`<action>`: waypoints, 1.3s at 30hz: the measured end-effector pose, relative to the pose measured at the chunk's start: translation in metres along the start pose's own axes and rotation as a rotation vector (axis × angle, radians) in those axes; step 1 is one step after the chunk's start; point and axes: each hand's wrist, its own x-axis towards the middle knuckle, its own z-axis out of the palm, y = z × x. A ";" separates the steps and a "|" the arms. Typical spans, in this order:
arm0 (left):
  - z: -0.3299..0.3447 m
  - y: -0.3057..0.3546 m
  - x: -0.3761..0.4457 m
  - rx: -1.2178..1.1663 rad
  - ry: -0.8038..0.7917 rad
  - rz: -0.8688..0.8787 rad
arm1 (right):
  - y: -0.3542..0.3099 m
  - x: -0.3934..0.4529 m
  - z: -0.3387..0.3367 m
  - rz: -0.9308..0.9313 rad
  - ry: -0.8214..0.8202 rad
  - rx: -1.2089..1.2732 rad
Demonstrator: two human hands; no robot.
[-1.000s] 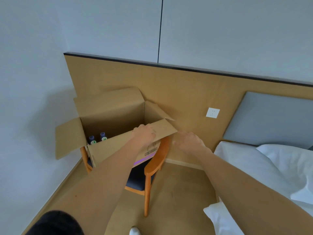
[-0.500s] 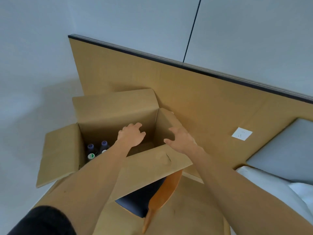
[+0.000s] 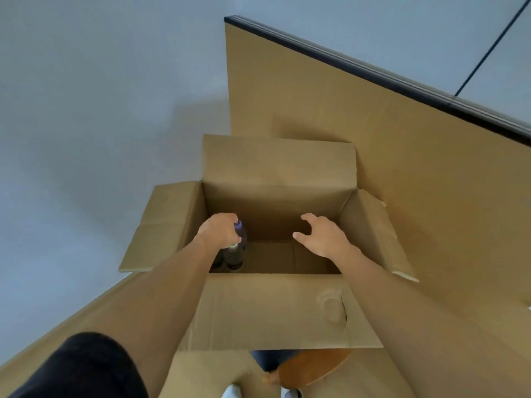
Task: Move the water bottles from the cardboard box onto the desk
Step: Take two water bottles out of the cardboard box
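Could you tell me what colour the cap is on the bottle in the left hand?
Purple, seen in the head view: cap.

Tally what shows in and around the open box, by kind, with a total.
Water bottles visible: 2, one with a purple cap gripped by the left hand, one with a pale cap standing in the box; more may be hidden.
Cardboard box: 1
Hands: 2, including the right hand, empty
Total: 5

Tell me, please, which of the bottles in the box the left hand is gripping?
The purple-capped bottle at the box's left side: the left hand grips it near the cap. The pale-capped bottle just nearer the camera stands untouched.
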 end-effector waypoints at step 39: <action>0.130 0.150 0.138 0.018 -0.029 0.108 | 0.099 0.140 0.065 0.077 -0.392 -0.020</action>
